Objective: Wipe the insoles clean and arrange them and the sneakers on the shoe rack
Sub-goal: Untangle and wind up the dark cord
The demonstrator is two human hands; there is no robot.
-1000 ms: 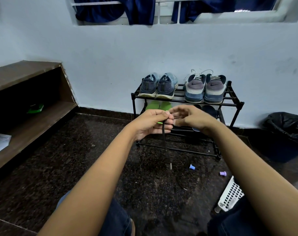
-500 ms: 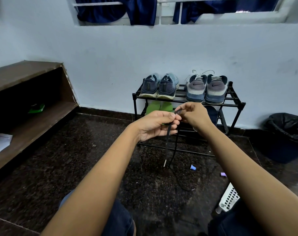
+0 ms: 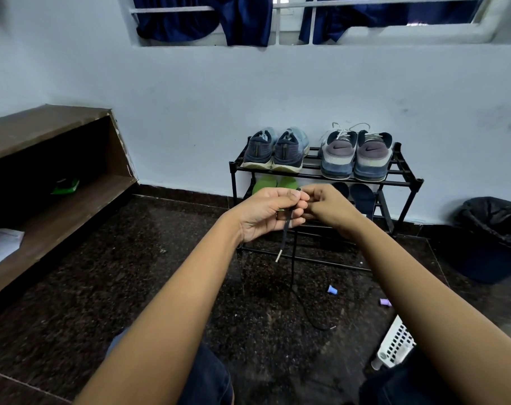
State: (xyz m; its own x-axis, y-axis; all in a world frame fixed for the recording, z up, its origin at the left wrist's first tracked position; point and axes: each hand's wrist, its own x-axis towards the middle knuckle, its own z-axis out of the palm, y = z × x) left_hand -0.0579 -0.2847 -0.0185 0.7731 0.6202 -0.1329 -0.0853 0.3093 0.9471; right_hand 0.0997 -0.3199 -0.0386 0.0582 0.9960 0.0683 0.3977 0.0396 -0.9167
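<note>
Now we note the left hand [image 3: 266, 213] and right hand [image 3: 330, 209] both pinch one dark shoelace [image 3: 284, 238], its slack trailing to the floor [image 3: 131, 287] at 6 o'clock. We'd keep it taut and feed it evenly. At 12 o'clock, the shoe rack [image 3: 406, 177] holds four sneakers [image 3: 339, 153] on top, with two green insoles [image 3: 266, 184] and two dark insoles [image 3: 362, 197] beneath.

Wooden shelf [image 3: 58, 200] sat at floor's left edge w/ green item [image 3: 65, 187]; bin [image 3: 488, 258] at right, white basket [image 3: 397, 343] nr it.
</note>
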